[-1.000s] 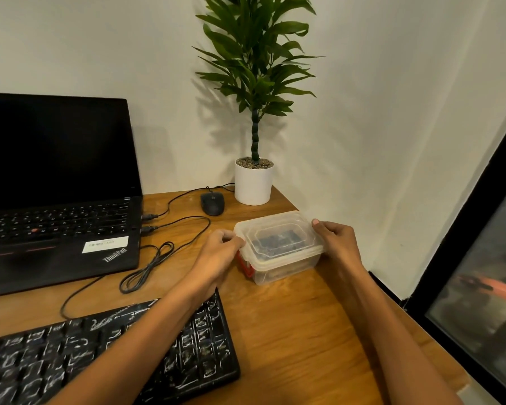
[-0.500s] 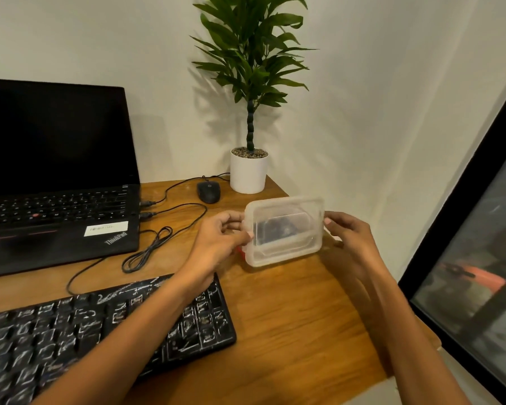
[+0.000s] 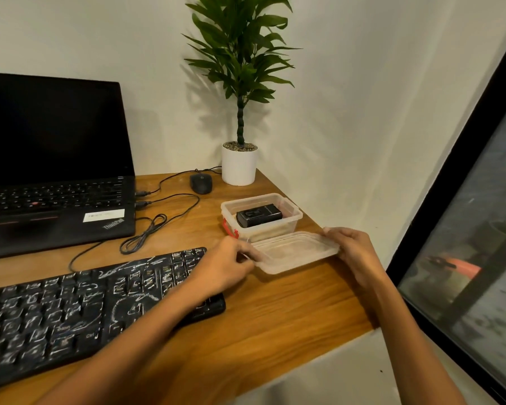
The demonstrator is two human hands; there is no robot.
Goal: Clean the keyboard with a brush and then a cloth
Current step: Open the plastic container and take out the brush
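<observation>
Now: both hands hold a clear plastic lid (image 3: 295, 252) roughly level, low over the wooden desk (image 3: 275, 317) near its right edge; whether it touches the wood, cannot tell. Left hand (image 3: 225, 267) pinches the lid's left end, fingers curled in. Right hand (image 3: 354, 252) grips the right end, fingers wrapped over the rim.

Just behind the lid stands the open container (image 3: 289, 213), a red clasp (image 3: 230, 229) on its left wall and a black box (image 3: 259, 218) inside. The lid screens part of its near wall.

Keyboard (image 3: 85, 311): black, streaked with white marks, lying along the near left of the desk and running out of view at the left. The left forearm crosses its right end and hides some keys there.

Toward the far left edge, an open laptop (image 3: 56, 171), screen dark. Two cables (image 3: 155, 226) plug into its right side; one lies looped between laptop and keyboard. A black mouse (image 3: 200, 183) sits by the far edge, just beside a potted plant (image 3: 239, 165) in the far right corner. A dark-framed window (image 3: 479, 229) lies past the right edge.
</observation>
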